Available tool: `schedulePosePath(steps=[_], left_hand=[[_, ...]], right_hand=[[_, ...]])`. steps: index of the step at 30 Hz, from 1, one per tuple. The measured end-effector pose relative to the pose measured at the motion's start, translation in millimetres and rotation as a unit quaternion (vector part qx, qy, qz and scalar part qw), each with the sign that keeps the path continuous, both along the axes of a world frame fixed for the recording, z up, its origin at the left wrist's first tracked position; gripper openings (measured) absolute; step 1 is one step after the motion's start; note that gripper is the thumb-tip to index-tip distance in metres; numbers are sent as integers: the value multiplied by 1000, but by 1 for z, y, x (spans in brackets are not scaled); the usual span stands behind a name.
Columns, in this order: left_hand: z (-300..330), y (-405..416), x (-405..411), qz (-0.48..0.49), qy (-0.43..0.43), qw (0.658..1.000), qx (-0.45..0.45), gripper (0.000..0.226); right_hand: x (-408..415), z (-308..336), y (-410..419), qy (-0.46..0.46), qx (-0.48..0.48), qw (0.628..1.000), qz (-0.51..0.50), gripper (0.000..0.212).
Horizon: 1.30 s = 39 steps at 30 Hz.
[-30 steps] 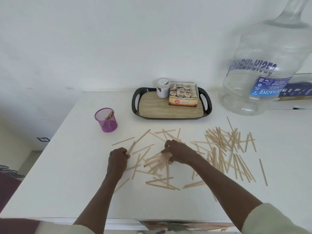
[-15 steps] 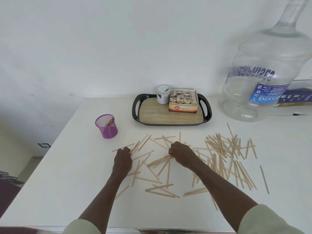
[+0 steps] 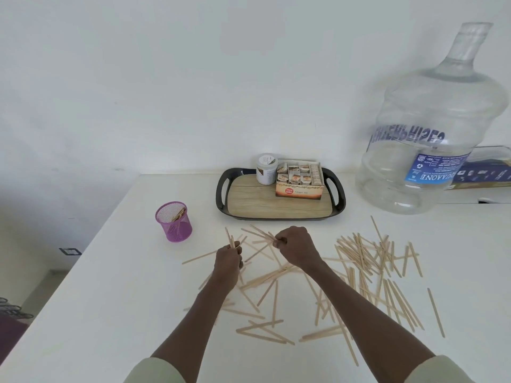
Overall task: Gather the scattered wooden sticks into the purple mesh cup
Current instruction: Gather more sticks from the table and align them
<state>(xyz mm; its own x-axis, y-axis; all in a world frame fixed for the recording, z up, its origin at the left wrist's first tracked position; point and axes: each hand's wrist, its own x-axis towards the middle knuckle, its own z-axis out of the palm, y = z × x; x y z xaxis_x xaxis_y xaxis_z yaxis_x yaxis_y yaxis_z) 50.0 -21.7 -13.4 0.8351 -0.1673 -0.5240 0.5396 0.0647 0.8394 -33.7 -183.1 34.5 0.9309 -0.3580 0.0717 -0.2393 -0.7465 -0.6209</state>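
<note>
Many thin wooden sticks (image 3: 367,261) lie scattered over the white table (image 3: 116,294), thickest on the right. The purple mesh cup (image 3: 174,221) stands upright at the left with a few sticks inside. My left hand (image 3: 228,258) grips a small bunch of sticks that point up out of the fist, to the right of the cup. Beside it, my right hand (image 3: 296,248) grips another bundle of sticks (image 3: 258,233) that fans out to the left. Both hands are raised slightly above the loose sticks.
A black tray (image 3: 280,211) with a wood-look floor holds a white jar (image 3: 266,169) and a box of tea bags (image 3: 300,181) behind the sticks. A large clear water jug (image 3: 431,134) stands at the back right. The table's left edge drops off near the cup.
Both hands have lifted off the table with sticks in their grip. The right hand's bundle has risen and swung up to the left; the left hand now holds its sticks upright.
</note>
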Motion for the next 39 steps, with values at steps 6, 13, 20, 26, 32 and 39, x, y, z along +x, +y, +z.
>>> schedulePosePath(steps=[6, 13, 20, 26, 32, 39], left_hand=[[7, -38, -11, -6, 30, 998, -53, 34], [15, -50, -17, -155, -66, 984, -52, 64], [18, -59, -8, -150, -92, 984, -22, 50], [21, -66, -1, -79, -82, 993, -33, 45], [30, -64, 4, -17, -21, 995, -98, 33], [45, -73, 0, 10, -96, 991, -90, 23]], right_hand=[[10, 2, 16, 17, 53, 997, -52, 26], [15, 7, 21, 3, 58, 997, -54, 29], [18, 4, 22, -35, 101, 993, -42, 22], [19, 2, 27, -103, 119, 987, -30, 23], [18, -3, 25, -106, 132, 984, -47, 18], [19, -14, 26, -53, 579, 764, -279, 31]])
